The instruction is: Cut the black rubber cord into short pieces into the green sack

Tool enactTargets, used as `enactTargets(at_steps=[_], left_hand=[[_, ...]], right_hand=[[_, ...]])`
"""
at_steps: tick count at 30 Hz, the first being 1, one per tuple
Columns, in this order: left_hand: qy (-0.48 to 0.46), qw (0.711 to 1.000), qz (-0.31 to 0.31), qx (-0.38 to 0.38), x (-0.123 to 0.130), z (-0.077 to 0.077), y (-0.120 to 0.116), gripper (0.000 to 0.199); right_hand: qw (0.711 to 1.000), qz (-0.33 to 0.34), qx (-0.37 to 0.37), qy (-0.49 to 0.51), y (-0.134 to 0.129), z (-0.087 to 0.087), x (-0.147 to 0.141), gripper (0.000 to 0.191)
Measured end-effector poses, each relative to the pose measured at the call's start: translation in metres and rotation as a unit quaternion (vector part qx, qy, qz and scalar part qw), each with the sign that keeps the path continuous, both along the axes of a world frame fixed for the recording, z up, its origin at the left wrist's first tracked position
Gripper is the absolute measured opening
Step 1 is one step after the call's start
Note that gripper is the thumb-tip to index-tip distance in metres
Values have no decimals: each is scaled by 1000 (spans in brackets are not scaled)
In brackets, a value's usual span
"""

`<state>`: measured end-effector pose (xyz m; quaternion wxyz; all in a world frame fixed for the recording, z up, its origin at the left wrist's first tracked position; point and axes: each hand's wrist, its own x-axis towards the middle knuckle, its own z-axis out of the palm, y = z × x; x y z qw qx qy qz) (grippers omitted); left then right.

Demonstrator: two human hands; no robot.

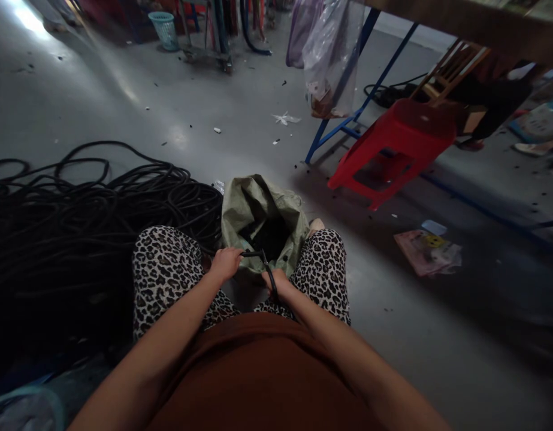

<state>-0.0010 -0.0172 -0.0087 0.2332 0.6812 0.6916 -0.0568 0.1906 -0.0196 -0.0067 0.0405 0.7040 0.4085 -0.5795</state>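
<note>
My left hand (227, 263) is closed on a black cord (251, 254), whose end points right over the mouth of an open green woven sack (235, 206). In my right hand (280, 282) is a pair of scissors (271, 276) with dark handles, its blades meeting the cord near the end. The sack stands between my knees, and dark pieces lie inside it, too shadowed to make out. Loops of the same kind of black cord form a large heap (168, 191) at my left.
A red plastic stool (406, 134) and a blue-legged table (323, 134) stand at front right, with a clear plastic bag (332, 66) hanging there. Printed packaging (426, 251) lies on the floor. A light-blue basket (165, 31) is farther off; a person sits at far right.
</note>
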Motion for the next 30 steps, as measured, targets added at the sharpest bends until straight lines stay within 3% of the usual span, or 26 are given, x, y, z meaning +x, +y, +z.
enactTargets(at_steps=[12,21,30], left_hand=[[0,999,28,16,1,5,1,36],[16,1000,17,21,1,6,1,37],[-7,1000,1,10,3,8,-1,35]], right_hand=[[993,-84,-55,66,0,-7,-1,38],[991,-58,-73,92,-3,3,-2,45],[992,-50,-72,95,-3,-4,-3,48]])
